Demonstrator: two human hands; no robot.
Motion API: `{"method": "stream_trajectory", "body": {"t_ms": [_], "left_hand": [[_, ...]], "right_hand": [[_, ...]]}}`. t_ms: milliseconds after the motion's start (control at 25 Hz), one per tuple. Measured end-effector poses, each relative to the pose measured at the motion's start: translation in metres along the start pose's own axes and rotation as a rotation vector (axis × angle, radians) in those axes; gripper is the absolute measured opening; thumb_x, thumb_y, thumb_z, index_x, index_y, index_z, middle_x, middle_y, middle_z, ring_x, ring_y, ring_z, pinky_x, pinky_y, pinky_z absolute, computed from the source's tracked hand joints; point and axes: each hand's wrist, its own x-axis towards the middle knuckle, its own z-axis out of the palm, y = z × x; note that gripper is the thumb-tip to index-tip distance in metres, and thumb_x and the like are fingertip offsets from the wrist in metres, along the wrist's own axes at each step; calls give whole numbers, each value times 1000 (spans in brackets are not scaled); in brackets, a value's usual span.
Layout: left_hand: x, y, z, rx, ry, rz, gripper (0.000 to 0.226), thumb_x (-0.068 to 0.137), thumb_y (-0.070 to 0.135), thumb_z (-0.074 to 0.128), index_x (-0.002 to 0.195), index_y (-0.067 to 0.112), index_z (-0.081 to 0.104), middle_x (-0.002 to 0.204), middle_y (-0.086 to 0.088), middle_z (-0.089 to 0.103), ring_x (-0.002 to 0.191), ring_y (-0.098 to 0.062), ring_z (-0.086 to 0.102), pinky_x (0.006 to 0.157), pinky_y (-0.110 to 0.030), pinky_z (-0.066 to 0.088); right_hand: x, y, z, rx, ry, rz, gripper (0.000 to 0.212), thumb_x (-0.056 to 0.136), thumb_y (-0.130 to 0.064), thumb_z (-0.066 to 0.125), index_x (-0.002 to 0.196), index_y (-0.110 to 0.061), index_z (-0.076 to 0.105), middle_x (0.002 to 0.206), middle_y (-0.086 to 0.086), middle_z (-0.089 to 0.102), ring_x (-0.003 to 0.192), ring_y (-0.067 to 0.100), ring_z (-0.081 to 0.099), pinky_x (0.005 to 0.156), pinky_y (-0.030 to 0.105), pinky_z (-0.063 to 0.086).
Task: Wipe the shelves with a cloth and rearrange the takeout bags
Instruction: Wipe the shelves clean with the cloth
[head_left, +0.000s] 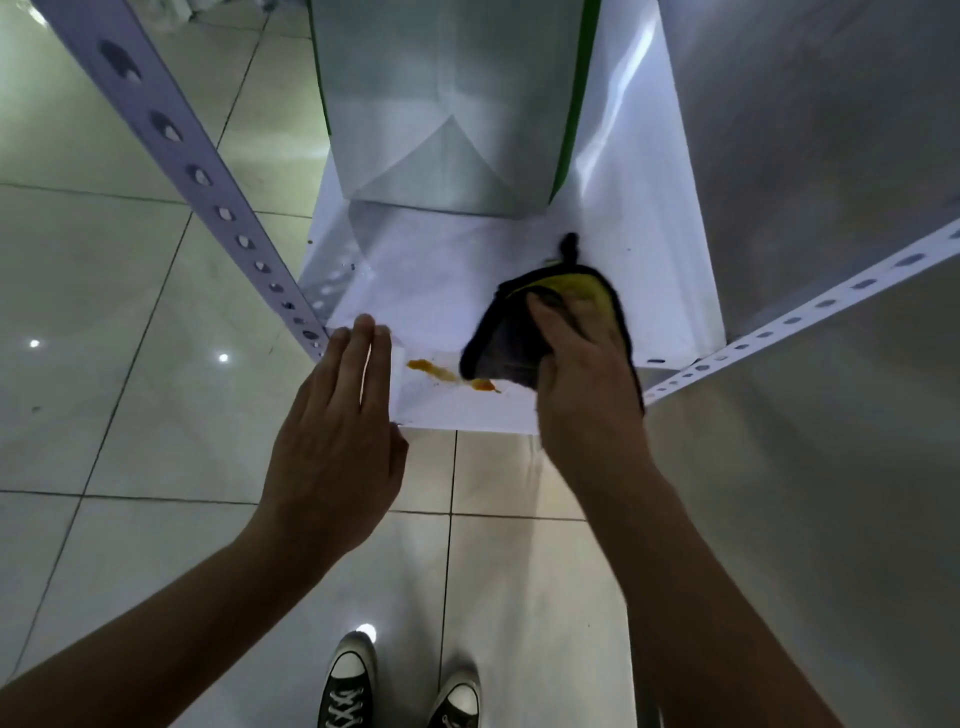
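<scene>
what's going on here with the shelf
A person is wiping a white shelf. The right hand grips a black and yellow cloth on the shelf, just right of an orange smear near the front edge. The left hand is open, at the shelf's front left corner. A bag stands at the back.

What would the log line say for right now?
right hand: presses cloth on shelf | left hand: flat at shelf edge | orange stain: unwiped | bag: behind
</scene>
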Motion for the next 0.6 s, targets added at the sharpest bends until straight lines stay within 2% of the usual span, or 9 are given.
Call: {"method": "stream_trajectory", "body": {"t_ms": [200,280,360,440,520,600], "left_hand": [[-6,6,8,-102,39,-44,87,86,12,63,155,0,12,164,-18,8,152,-32,9,122,-43,22],[-13,11,18,-141,74,-46,84,86,10,62,155,1,14,164,-17,9,152,-31,10,122,-43,22],[-25,17,35,-169,86,-7,80,87,12,60,155,3,17,164,-17,11,152,-31,11,121,-42,23],[-34,21,55,-184,70,52,78,89,14,58,155,3,17,164,-16,11,152,-30,11,120,-41,23],[-41,22,82,-186,44,69,77,90,14,59,155,3,19,164,-16,14,152,-30,13,120,-44,26],[-42,22,107,-195,-1,85,76,89,12,61,154,1,22,162,-17,19,151,-31,18,117,-47,32]], "right_hand": [[-25,39,-7,71,109,-62,53,96,-3,41,144,-18,55,154,4,44,143,26,38,118,43,35],[-40,53,-3,104,172,-103,54,95,-10,36,144,-19,56,151,2,46,137,27,44,110,48,43],[-61,68,8,162,200,-108,55,94,-10,35,145,-20,54,151,-2,44,129,29,50,96,53,52],[-78,83,23,195,210,-115,58,93,-5,36,146,-23,54,150,-4,43,119,31,56,83,47,58],[-89,95,44,219,190,-118,59,93,-3,37,146,-25,54,148,-2,44,110,32,59,74,28,58],[-91,108,64,227,183,-106,57,95,-3,37,146,-24,53,147,-1,45,110,29,59,76,25,55]]}}
